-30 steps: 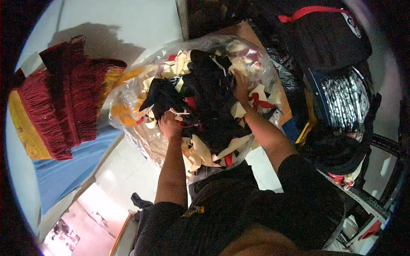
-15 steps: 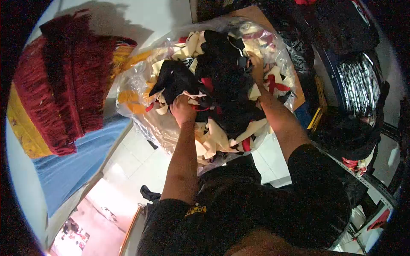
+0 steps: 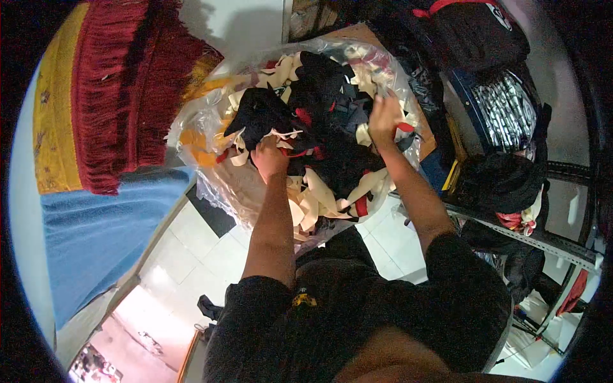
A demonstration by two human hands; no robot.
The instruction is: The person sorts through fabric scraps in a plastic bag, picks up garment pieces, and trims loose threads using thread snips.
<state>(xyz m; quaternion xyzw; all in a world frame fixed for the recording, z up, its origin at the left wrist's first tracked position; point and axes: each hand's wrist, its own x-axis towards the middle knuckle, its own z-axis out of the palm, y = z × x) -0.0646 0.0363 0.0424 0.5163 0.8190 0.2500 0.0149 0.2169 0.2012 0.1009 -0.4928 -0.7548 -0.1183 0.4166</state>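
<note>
A big clear plastic bag [image 3: 211,121] stands open in front of me, full of fabric scraps in black, cream, red and orange. My left hand [image 3: 269,159] is closed on fabric scraps [image 3: 285,135] at the near left of the pile, its fingertips partly hidden among black and pale pink strips. At the right side of the pile, my right hand [image 3: 385,118] is open, fingers stretched out over cream scraps and holding nothing I can see. A dark grey scrap [image 3: 351,112] lies just left of it on the black cloth [image 3: 316,76].
Dark red fringed cloth [image 3: 140,96] and a blue cloth [image 3: 102,223] hang at the left. On the right are a black bag [image 3: 479,38], silvery packets [image 3: 504,108] and a metal shelf rail [image 3: 530,236]. White floor tiles [image 3: 207,249] show below.
My right hand has let go of a dark grey scrap, which now lies on the pile, and its fingers have straightened. My left hand keeps its place in the scraps. The view has shifted.
</note>
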